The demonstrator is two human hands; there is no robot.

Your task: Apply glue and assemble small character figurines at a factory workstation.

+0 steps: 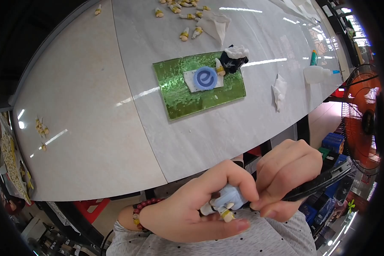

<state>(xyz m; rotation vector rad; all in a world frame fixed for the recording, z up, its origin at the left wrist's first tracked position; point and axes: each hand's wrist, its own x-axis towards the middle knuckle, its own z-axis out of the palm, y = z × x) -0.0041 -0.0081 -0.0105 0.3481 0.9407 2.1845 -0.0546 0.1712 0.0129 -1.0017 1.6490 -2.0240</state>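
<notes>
Low in the view, close to my body, my left hand [196, 202] is curled around a small light blue and white figurine [229, 197]. A small piece with a yellow band [227, 215] shows at the figurine's lower side, by my left thumb. My right hand [288, 179] is closed on a long black tool [324, 181], whose body sticks out to the right. Its kind is unclear, and its working end is hidden by my fingers. The right fingertips meet the figurine's right side, beside my left index finger.
On the table [158, 141] lies a green glass slab [200, 105] with a round blue dish [205, 78] and a dark blue-and-white object [234, 59]. Several yellow-banded pieces [184, 34] lie beyond. At right are a crumpled tissue [279, 91], a white bottle [315, 74] and an orange fan [365, 115].
</notes>
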